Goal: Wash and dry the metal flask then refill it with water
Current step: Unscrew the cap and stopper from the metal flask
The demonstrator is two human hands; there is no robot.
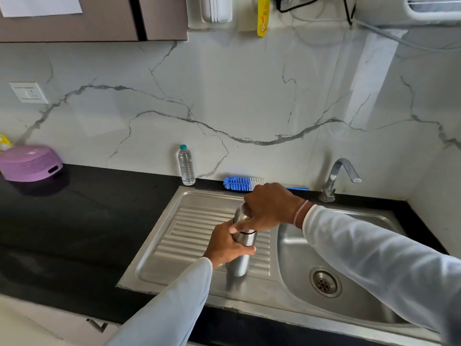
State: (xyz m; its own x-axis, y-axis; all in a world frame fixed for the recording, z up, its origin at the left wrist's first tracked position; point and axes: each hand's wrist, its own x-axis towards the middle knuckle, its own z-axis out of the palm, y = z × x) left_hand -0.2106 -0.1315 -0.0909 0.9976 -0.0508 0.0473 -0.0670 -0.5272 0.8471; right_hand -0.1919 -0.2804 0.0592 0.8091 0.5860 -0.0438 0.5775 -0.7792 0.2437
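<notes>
A steel flask (pixel 240 263) stands upright on the ribbed drainboard (pixel 189 236) of the steel sink. My left hand (pixel 225 245) grips its body around the middle. My right hand (pixel 269 208) comes from above and curls over the flask's cap, hiding most of it. To the right lies the sink basin (pixel 299 255) with its round drain (pixel 325 282). A bent chrome tap (pixel 335 177) stands behind the basin, with no water running.
A blue and white bottle brush (pixel 238 183) lies along the wall behind the sink. A clear plastic water bottle (pixel 186 166) stands at the wall. A purple lidded container (pixel 30 163) sits far left on the black counter (pixel 82 221).
</notes>
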